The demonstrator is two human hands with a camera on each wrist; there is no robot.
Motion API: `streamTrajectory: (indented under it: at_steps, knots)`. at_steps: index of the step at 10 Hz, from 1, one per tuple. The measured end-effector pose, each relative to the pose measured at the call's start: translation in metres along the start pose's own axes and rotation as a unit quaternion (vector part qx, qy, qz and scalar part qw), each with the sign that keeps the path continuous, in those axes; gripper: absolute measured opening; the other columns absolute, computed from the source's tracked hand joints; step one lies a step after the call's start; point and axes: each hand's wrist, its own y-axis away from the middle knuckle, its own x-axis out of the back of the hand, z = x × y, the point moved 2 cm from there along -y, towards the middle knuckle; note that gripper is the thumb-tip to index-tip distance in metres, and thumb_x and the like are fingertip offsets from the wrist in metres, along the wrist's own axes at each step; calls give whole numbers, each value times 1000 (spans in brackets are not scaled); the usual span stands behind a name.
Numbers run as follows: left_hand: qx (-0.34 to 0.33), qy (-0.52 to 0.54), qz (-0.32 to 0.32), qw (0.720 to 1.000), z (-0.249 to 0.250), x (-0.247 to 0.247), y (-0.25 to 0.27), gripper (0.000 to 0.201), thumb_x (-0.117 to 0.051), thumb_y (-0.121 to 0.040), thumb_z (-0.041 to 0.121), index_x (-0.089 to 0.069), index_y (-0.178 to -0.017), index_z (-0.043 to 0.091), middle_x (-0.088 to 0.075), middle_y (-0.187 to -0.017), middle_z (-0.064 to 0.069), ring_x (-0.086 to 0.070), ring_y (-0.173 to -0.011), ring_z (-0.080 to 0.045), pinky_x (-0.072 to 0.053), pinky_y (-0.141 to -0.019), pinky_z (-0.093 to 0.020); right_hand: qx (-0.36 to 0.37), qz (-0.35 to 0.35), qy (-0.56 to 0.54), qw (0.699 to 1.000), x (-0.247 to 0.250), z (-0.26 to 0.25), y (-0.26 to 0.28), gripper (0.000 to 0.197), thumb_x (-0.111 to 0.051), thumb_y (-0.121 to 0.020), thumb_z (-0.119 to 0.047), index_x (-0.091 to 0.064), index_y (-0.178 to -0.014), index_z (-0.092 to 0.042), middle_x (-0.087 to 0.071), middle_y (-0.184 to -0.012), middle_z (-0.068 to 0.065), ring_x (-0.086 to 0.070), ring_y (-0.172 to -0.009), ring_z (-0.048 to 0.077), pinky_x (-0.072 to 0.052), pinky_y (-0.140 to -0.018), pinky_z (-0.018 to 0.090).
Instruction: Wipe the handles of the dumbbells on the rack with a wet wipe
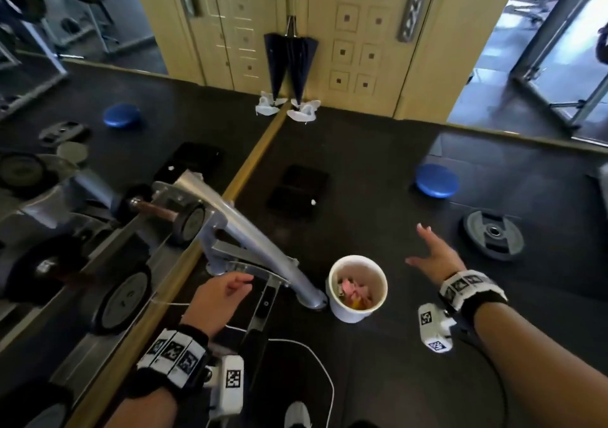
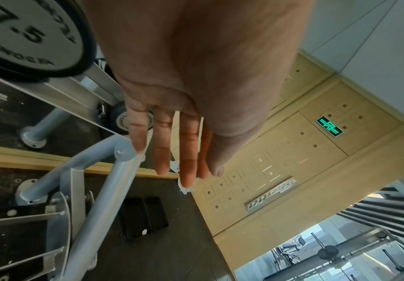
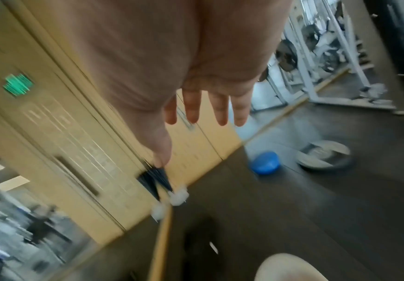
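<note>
A silver dumbbell rack (image 1: 250, 230) stands along a mirror wall. On it lies a small dumbbell (image 1: 189, 222) with a brown handle (image 1: 154, 211); a bigger dumbbell (image 1: 125, 297) sits lower left. My left hand (image 1: 223, 292) hovers over the rack's foot and holds nothing. In the left wrist view its fingers (image 2: 184, 171) are straight, beside the rack tube (image 2: 104, 190) and below a dumbbell marked 7.5 (image 2: 27, 34). My right hand (image 1: 431, 253) is spread open and empty over the floor, right of a white cup (image 1: 358, 287) holding pink scraps. No wipe shows in either hand.
The mirror's golden base strip (image 1: 256, 157) runs diagonally across the dark floor. A blue disc (image 1: 436, 184), a weight plate (image 1: 493, 235) and black pads (image 1: 297, 190) lie on the floor. A folded umbrella (image 1: 297, 62) leans on the cream doors. A white cable (image 1: 316, 361) loops near my feet.
</note>
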Motion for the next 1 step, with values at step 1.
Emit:
streamTrajectory:
  at_steps: [1]
  knots:
    - [-2,4,5,1000,8,-8,-17,17,-65,-92,22,-70,-107,26,-72,-96,9,-66,-92,-5,-51,-95,-33,128,96,-57,985,70,-51,-1,70,-77,-81,-3,-47,-144,-11,-49,-146,12,-49,-129,12,-33,-110,23]
